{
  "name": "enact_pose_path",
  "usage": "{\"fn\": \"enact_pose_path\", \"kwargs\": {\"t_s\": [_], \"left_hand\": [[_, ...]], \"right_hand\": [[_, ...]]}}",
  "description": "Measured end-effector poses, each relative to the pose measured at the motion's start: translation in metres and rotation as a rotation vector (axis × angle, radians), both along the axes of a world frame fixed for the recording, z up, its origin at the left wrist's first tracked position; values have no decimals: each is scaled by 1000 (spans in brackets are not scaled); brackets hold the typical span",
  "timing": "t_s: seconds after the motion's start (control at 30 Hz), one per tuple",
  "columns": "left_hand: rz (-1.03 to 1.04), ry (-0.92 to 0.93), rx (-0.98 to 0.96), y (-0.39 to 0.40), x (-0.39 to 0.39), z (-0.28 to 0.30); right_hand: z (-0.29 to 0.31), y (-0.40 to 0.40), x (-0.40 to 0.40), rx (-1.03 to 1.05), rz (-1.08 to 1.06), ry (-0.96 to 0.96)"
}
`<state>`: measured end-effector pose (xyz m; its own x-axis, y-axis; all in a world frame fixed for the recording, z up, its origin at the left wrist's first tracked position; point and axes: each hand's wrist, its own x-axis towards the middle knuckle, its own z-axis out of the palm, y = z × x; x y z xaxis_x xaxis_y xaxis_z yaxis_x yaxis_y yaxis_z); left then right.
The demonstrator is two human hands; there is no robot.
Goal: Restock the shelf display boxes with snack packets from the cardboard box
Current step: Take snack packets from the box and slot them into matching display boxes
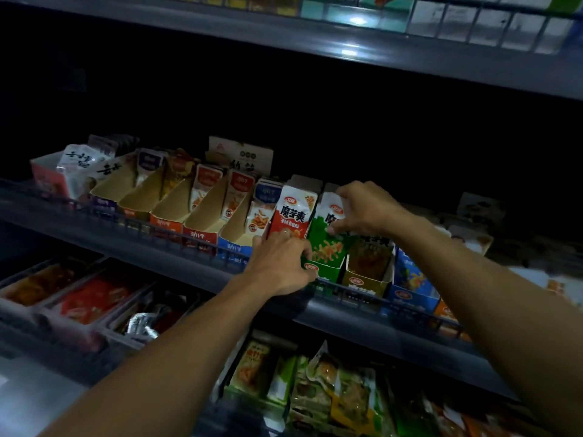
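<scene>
I see a dim shelf (176, 263) with a wire rail (176, 239) fronting a row of slanted display boxes, several to the left half empty (167, 212). My left hand (280, 263) curls round the front of the green box (325, 272), just by the red packets (291, 212). My right hand (362, 206) pinches the green-and-white packets (326, 244) standing upright in that box. Beside them sits an olive box (366, 282).

Display boxes (202, 212) crowd the shelf; dark gap above stays open.
</scene>
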<state>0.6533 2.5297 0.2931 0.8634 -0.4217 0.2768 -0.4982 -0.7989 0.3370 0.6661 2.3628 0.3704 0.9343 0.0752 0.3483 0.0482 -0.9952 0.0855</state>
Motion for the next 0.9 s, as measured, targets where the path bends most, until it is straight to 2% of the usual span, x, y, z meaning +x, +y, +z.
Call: {"fn": "enact_pose_path", "kwargs": {"t_s": [0.07, 0.2, 0.37, 0.5, 0.7, 0.9], "left_hand": [[3, 20, -31, 0, 2, -1], [5, 61, -65, 0, 5, -3], [3, 94, -137, 0, 7, -5], [1, 104, -169, -1, 8, -7], [7, 87, -222, 1, 11, -4], [-21, 68, -322, 22, 4, 7]], "right_hand": [[-3, -1, 4, -60, 17, 26], [-6, -7, 8, -38, 37, 59], [-5, -9, 13, -6, 36, -37], [-11, -10, 16, -39, 5, 5], [-5, -13, 19, 53, 7, -22], [15, 10, 16, 88, 93, -117]]}}
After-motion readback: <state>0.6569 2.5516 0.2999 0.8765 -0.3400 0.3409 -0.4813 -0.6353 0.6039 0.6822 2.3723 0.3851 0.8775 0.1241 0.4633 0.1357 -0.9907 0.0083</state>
